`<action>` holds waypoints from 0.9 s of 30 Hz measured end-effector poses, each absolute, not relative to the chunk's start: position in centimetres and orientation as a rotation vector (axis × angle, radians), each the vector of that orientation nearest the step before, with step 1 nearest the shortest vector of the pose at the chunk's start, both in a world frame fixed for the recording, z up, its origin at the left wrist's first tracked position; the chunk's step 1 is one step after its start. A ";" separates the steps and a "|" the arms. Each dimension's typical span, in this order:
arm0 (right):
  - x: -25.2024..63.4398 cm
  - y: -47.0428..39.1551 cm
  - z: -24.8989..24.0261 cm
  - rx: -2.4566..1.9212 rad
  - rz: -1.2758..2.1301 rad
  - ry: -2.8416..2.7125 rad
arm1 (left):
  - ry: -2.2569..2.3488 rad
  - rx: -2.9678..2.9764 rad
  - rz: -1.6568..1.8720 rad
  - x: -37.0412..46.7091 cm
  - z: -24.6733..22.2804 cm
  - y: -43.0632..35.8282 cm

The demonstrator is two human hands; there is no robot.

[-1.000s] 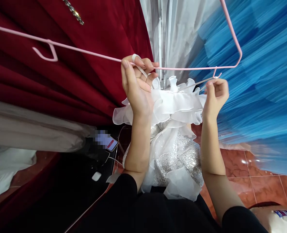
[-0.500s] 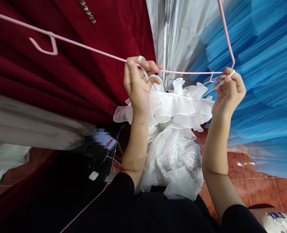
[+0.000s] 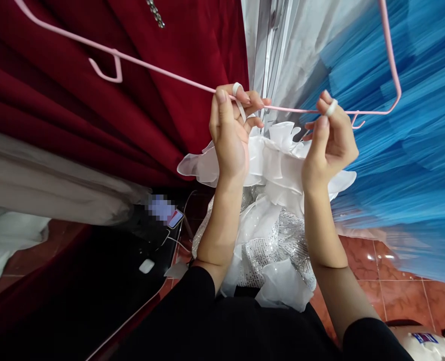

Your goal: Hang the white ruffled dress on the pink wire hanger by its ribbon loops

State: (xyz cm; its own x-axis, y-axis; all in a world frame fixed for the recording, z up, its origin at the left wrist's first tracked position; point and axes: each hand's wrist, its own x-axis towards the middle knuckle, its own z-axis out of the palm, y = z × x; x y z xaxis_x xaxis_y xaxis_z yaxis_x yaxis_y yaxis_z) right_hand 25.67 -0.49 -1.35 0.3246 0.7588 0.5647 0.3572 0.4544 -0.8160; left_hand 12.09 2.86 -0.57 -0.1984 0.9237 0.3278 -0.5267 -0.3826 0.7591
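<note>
A pink clothes hanger [image 3: 162, 71] stretches across the upper view, a small hook on its bar near either end. My left hand [image 3: 232, 133] is closed on the bar, with a white strap [image 3: 241, 111] looped round its index finger. Closed in a pinch, my right hand [image 3: 329, 138] has another white strap [image 3: 331, 108] over its index finger; the bar runs just behind these fingers. Below both hands hangs a white dress [image 3: 282, 165] with organza ruffles on top and silver sequins lower down. My forearms and right hand cover parts of it.
Dark red fabric [image 3: 162, 115] hangs at the left and blue tulle [image 3: 414, 165] at the right. A phone [image 3: 175, 219], a cable and a white case [image 3: 146, 265] lie on a black surface at lower left. Red floor tiles [image 3: 399, 301] show at lower right.
My right hand has moved left along the bar, away from the hanger's right corner and small hook. The hanger has shifted right in view, with my left hand still on it.
</note>
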 end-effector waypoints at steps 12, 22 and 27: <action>27.9 3.1 -1.9 -1.167 0.190 -1.383 | 0.728 0.913 1.938 8.5 -2.1 0.5; 28.9 4.7 -1.7 -1.128 0.177 -1.382 | 1.017 0.998 2.345 -0.4 -1.2 1.6; 29.0 4.5 -1.7 -1.130 0.224 -1.353 | 0.962 1.237 2.239 -0.3 0.1 2.1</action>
